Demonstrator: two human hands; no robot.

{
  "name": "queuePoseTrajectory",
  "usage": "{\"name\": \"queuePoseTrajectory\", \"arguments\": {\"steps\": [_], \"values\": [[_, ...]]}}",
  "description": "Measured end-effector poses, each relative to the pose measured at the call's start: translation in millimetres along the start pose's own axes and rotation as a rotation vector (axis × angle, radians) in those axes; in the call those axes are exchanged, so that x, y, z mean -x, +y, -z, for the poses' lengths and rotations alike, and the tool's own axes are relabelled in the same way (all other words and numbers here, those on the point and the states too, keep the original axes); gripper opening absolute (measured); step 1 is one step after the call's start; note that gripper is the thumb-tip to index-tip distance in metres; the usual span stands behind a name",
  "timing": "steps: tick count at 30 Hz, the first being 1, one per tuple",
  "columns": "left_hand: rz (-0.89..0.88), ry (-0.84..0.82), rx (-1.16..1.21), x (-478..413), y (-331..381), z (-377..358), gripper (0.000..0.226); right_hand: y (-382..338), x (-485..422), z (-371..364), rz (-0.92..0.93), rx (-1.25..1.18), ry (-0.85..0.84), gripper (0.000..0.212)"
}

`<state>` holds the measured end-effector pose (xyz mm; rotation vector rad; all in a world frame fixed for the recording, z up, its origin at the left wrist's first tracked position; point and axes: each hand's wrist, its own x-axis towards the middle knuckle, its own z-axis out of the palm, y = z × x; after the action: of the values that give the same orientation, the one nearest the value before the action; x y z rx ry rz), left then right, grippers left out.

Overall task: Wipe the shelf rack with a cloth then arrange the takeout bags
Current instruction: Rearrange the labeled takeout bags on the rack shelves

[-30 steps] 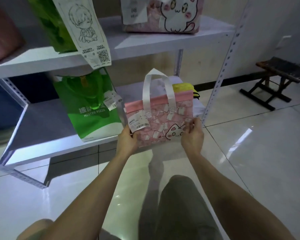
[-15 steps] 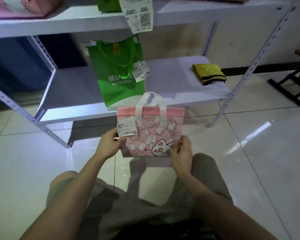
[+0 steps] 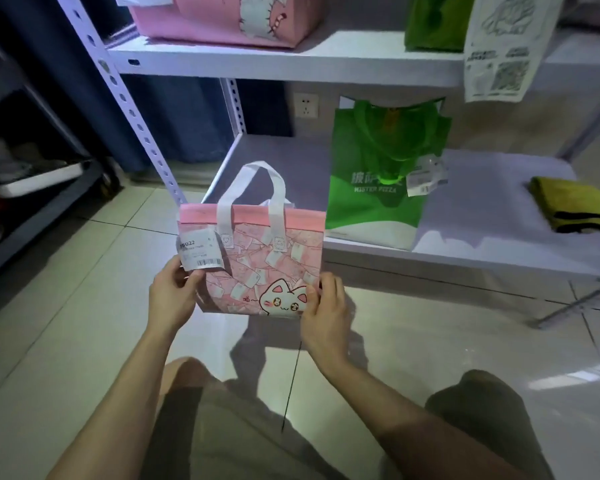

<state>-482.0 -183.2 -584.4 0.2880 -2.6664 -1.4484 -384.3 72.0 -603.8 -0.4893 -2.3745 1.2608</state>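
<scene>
Fingers (image 3: 187, 283) of the left hand (image 3: 172, 297) curl round the lower left edge of the pink cat bag (image 3: 264, 268), thumb on the front face just under its white label (image 3: 201, 250). The right hand (image 3: 326, 315) grips the lower right edge the same way, its thumb pressed beside the printed cat. Between the two hands the bag hangs upright in the air, white handles (image 3: 275, 199) standing up, its base clear of the floor (image 3: 84, 271). It sits just outside the front left corner of the lower shelf (image 3: 482, 220), not resting on it.

On that shelf a green pizza bag (image 3: 378, 188) stands near the front edge, about midway along, just right of the held bag. A folded yellow cloth (image 3: 572, 209) lies at the right end. On the upper shelf (image 3: 291, 64) a large pink bag (image 3: 222, 19) sits toward the left end and a second green bag (image 3: 433, 22) toward the right, with a long paper receipt (image 3: 499, 53) hanging over the front edge.
</scene>
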Motion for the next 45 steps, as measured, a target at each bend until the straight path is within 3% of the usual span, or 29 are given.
{"name": "queuePoseTrajectory", "arguments": {"steps": [8, 20, 26, 31, 37, 45], "values": [[-0.047, 0.130, 0.159, -73, 47, 15, 0.028, -74, -104, -37, 0.108, -0.050, 0.071, 0.004], [-0.182, -0.103, 0.093, -102, 104, -95, 0.029, -21, -145, 23, -0.103, 0.091, 0.301, 0.004], [-0.159, -0.029, 0.063, -143, 96, -72, 0.034, -37, -160, -16, -0.063, 0.041, 0.206, 0.002], [-0.049, -0.291, -0.201, -169, 69, -65, 0.053, -31, -161, -54, -0.113, 0.129, 0.036, 0.009], [-0.034, -0.255, -0.268, -172, 46, -73, 0.074, -35, -174, -73, -0.084, 0.125, 0.024, 0.019], [0.016, -0.227, -0.217, -165, 43, -64, 0.052, -33, -173, -80, -0.073, 0.133, -0.008, 0.014]]}}
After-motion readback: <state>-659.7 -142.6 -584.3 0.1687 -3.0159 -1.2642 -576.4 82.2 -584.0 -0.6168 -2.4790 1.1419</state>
